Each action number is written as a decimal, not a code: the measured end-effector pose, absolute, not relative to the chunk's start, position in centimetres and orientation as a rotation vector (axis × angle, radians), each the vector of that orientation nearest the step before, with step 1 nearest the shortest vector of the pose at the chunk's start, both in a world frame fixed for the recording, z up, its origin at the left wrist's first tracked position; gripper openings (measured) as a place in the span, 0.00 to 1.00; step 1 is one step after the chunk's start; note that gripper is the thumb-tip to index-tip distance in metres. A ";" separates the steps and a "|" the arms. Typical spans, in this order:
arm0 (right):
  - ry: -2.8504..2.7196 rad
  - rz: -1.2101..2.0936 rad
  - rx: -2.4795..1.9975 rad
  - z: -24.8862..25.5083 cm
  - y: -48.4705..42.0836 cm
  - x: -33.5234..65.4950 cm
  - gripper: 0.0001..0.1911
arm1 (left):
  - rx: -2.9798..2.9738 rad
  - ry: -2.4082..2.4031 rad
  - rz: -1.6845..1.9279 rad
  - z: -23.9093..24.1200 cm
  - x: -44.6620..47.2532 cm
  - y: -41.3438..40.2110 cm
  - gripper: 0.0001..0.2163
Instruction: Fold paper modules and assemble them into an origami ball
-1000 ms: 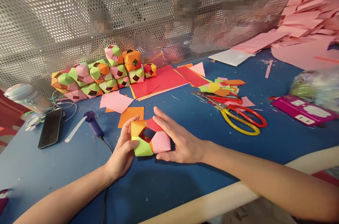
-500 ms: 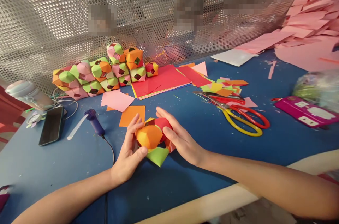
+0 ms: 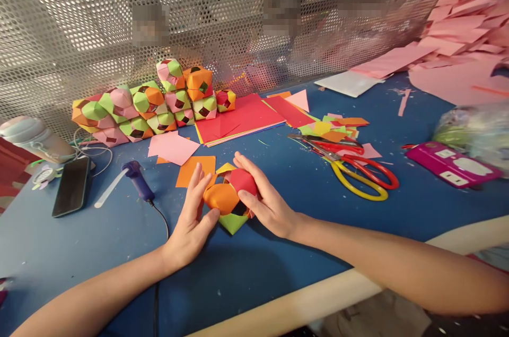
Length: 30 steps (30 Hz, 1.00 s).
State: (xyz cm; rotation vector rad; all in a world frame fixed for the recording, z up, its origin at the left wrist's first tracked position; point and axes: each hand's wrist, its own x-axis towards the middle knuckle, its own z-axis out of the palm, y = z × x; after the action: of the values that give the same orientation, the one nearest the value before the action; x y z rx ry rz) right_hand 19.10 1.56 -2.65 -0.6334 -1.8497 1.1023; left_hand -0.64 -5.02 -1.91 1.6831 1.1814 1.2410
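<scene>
Between my two hands sits an origami paper ball (image 3: pixel 222 198) of folded orange, red, yellow and green pieces, with dark gaps between the panels. My left hand (image 3: pixel 194 220) presses against its left side, thumb at the lower front and fingers raised along the back. My right hand (image 3: pixel 268 201) cups the right side, its thumb on the front of the red panel and its fingers stretched over the top. A green corner points down toward me. Just behind the ball lie an orange paper square (image 3: pixel 194 171) and pink paper (image 3: pixel 174 148).
Finished paper balls (image 3: pixel 153 109) are stacked along the perforated metal screen (image 3: pixel 238 24). Red sheets (image 3: pixel 238 117) lie beside them. Scissors (image 3: pixel 358 167) and paper scraps are at right, near a magenta box (image 3: pixel 451 164). A corded blue tool (image 3: pixel 138 182), phone (image 3: pixel 71 187) and bottle (image 3: pixel 35 138) stand left.
The ball has tipped slightly between my hands, so more yellow shows at its top. My left fingers have straightened a little. The whole view has shifted slightly.
</scene>
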 end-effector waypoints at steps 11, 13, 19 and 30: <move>-1.619 1.186 -0.548 -3.6 4.0 19.2 0.30 | 1.634 1.053 1.459 -2.2 -1.8 -3.2 0.24; -1.476 1.276 -0.628 -4.2 4.8 18.8 0.28 | 1.470 1.166 1.481 -2.3 -1.4 -3.1 0.21; -1.197 1.471 -0.713 -5.6 5.9 17.6 0.24 | 1.157 1.403 1.409 -1.9 0.3 -3.8 0.21; -1.220 1.367 -0.799 -4.8 3.4 15.4 0.24 | 1.115 1.528 1.718 -1.6 4.6 -1.9 0.17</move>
State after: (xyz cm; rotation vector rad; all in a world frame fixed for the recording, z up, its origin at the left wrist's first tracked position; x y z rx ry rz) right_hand 15.43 3.36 -4.79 -0.7986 -1.2199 1.3673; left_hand 4.57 -1.94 -1.56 1.1148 1.5276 1.7181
